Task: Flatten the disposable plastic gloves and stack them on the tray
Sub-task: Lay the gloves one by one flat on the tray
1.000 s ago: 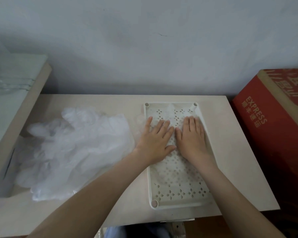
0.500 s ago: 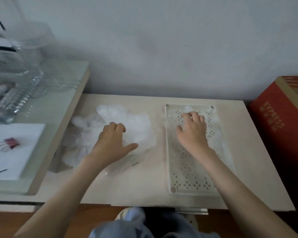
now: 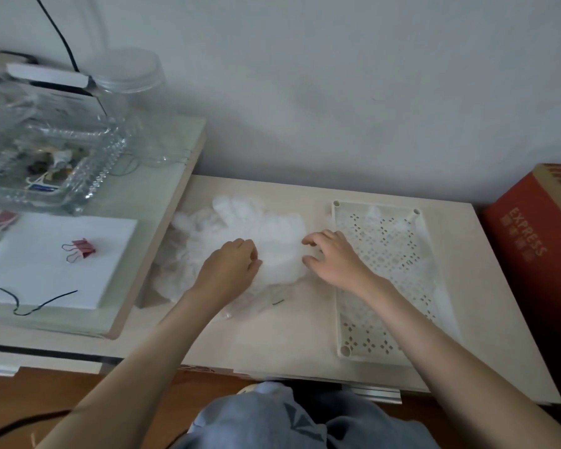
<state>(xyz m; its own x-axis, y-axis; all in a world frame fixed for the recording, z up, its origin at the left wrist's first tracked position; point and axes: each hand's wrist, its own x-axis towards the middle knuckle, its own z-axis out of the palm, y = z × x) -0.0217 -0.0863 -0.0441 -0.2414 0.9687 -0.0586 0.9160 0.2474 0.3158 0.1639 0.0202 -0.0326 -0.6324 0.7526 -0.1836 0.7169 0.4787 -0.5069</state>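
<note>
Early days, we reckon: only a flattened glove (image 3: 374,213) or so on the tray (image 3: 338,312). The rest sit in a crumpled pile (image 3: 272,234) just left of it. Our left hand (image 3: 230,270) clutches the pile; right hand (image 3: 334,257) curls at its edge, grip unclear tbh

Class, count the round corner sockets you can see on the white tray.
3 sockets: far left, far right, near left. The right arm may hide a fourth.

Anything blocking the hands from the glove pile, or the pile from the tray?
Nothing visible. The left hand and right hand are on the glove pile. The tray lies just right of the pile, with only bare table between them.
</note>
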